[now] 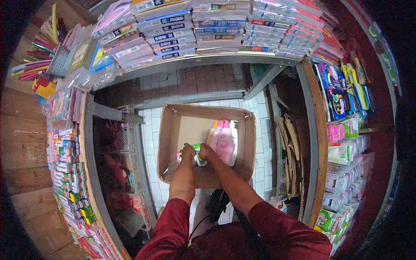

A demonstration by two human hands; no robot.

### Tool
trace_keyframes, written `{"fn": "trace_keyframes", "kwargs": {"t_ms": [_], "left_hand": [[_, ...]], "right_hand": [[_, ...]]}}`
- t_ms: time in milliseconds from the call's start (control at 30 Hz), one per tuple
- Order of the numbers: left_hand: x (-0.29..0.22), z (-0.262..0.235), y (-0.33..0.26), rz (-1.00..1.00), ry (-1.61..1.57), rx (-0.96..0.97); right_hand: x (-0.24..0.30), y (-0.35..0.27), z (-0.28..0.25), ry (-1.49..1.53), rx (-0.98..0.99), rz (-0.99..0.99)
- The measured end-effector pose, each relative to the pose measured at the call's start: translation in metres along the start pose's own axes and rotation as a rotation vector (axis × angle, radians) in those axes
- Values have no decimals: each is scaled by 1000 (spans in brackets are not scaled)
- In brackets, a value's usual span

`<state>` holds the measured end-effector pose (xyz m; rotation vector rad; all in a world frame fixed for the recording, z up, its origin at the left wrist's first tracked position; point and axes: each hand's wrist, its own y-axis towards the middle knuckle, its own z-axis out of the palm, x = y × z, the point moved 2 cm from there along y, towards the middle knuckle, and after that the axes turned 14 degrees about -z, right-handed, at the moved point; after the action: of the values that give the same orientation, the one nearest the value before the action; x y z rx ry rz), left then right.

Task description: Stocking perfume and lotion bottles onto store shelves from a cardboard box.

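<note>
Both hands reach down into an open brown cardboard box (173, 130) that stands on the white tiled floor (151, 125) between the shelves. The left hand (187, 152) and the right hand (205, 152) lie close together, just above the box's near wall. Between them sits a small green-and-white package (198, 159), and the fingers of both hands curl around it, so each hand grips it from its own side. Little of the package shows past the fingers, so its exact shape cannot be told. Just beside the right hand, toward the box's right wall, stand several pink plastic bottles (225, 141), packed upright against each other. Both forearms come up from dark red sleeves (277, 225). A metal shelf (203, 60) above the box carries stacks of flat paper packs (173, 34).
</note>
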<state>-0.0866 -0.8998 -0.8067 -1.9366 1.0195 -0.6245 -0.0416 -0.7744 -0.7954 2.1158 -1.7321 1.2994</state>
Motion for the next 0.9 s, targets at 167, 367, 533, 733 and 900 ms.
{"fn": "trace_keyframes", "kwargs": {"t_ms": [167, 367, 533, 733, 900], "left_hand": [[3, 3, 0, 45, 106, -36], [-16, -6, 5, 202, 179, -124], [-52, -55, -38, 529, 233, -268], [-68, -104, -215, 623, -527, -8], [-92, -110, -369, 771, -617, 116]], "right_hand": [[42, -41, -70, 283, -89, 211], [58, -74, -116, 336, -284, 131], [50, -95, -137, 397, -427, 87], [64, -158, -207, 885, -532, -55], [92, -255, -308, 1207, -717, -265]]}}
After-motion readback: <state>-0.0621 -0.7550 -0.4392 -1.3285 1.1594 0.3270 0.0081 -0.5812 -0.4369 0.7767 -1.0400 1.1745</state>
